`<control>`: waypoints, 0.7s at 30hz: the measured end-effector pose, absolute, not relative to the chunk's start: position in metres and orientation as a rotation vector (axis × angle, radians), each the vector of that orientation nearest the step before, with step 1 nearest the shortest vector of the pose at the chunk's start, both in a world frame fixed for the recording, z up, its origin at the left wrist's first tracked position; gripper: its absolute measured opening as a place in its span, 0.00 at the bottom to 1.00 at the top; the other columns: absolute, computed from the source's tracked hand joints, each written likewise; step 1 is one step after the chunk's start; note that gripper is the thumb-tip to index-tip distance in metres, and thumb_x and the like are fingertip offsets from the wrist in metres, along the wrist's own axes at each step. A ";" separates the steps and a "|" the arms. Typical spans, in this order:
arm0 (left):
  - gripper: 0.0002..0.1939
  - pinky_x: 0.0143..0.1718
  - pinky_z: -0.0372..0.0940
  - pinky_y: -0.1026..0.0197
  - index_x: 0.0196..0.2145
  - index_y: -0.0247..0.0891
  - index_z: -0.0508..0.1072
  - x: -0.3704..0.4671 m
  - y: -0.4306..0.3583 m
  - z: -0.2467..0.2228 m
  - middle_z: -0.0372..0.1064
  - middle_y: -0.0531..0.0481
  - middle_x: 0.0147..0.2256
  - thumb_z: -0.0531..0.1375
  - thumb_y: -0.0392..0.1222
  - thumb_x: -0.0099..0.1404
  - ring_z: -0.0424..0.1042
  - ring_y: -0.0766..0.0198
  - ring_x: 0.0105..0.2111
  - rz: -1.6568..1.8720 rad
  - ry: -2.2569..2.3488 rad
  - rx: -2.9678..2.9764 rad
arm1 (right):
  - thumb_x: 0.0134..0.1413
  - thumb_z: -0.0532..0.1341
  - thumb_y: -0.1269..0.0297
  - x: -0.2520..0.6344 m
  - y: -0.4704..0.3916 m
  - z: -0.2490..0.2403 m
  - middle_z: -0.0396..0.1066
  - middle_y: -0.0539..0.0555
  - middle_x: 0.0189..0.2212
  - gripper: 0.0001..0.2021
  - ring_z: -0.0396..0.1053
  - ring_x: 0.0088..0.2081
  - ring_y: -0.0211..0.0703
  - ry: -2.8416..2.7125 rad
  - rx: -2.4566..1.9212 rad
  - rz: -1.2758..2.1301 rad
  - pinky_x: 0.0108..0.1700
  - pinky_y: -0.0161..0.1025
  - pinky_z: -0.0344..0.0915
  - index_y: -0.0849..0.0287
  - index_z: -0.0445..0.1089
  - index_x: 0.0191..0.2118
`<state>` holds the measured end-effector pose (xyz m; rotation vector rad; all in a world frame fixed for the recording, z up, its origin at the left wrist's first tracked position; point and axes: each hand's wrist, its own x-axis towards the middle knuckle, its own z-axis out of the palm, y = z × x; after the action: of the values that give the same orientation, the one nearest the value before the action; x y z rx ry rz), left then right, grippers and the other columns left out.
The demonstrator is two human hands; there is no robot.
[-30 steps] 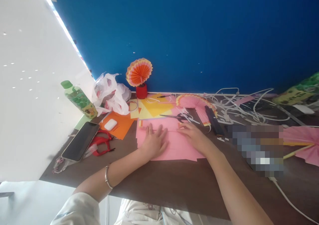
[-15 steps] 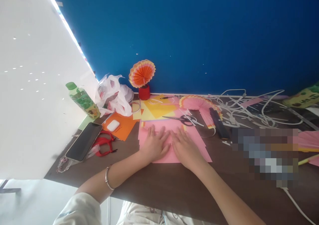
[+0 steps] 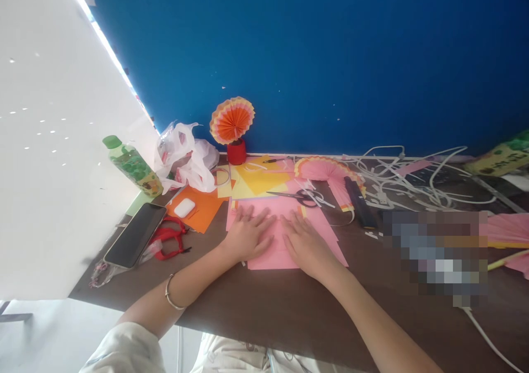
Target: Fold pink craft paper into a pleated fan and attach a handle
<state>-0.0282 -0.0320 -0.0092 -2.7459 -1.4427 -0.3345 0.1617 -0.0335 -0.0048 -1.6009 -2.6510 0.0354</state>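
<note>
Several stacked sheets of pink paper (image 3: 276,254) lie on the dark table in front of me. My left hand (image 3: 249,234) rests palm down on the left part of the top sheet, its fingers spread. On the right part lies my right hand (image 3: 303,241), flat with fingers stretched out. Yellow and orange strip ends peek out by the fingertips of both hands; what lies under the fingers is hidden. Just beyond the pink sheets are black scissors (image 3: 305,198) and thin white strips. A pleated pink paper fan (image 3: 326,170) with a yellow and orange edge lies behind them.
Orange paper (image 3: 202,213) bears a white case (image 3: 184,207). A phone (image 3: 135,236), red cord (image 3: 171,238) and a tilted bottle (image 3: 133,166) are at left. Behind stand a plastic bag (image 3: 188,158) and a red pot (image 3: 237,152) with a paper rosette (image 3: 232,120). White cables (image 3: 413,188) tangle at right.
My hands have slid slightly apart over the pink paper, the left one moving left. Both stay flat. The whole view has shifted a little.
</note>
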 end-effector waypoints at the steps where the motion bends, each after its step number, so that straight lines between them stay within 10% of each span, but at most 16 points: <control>1: 0.26 0.54 0.46 0.37 0.60 0.46 0.52 -0.029 -0.032 -0.008 0.50 0.51 0.60 0.44 0.52 0.65 0.51 0.42 0.57 -0.324 -1.446 -2.761 | 0.58 0.42 0.67 0.162 -0.033 -0.005 0.50 0.67 0.59 0.24 0.41 0.62 0.53 -2.652 -1.603 0.039 0.59 0.51 0.49 0.69 0.54 0.59; 21: 0.27 0.60 0.46 0.53 0.61 0.31 0.48 -0.062 -0.015 -0.004 0.45 0.42 0.61 0.39 0.48 0.69 0.44 0.57 0.61 -0.265 -1.445 -2.891 | 0.58 0.41 0.67 0.161 -0.035 -0.005 0.51 0.67 0.59 0.24 0.44 0.62 0.53 -2.649 -1.628 0.022 0.59 0.50 0.48 0.70 0.53 0.59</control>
<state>-0.0623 -0.0152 -0.0036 -2.8915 -1.4449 -0.2650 0.1609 -0.0350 -0.0051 -1.6278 -2.6489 0.0217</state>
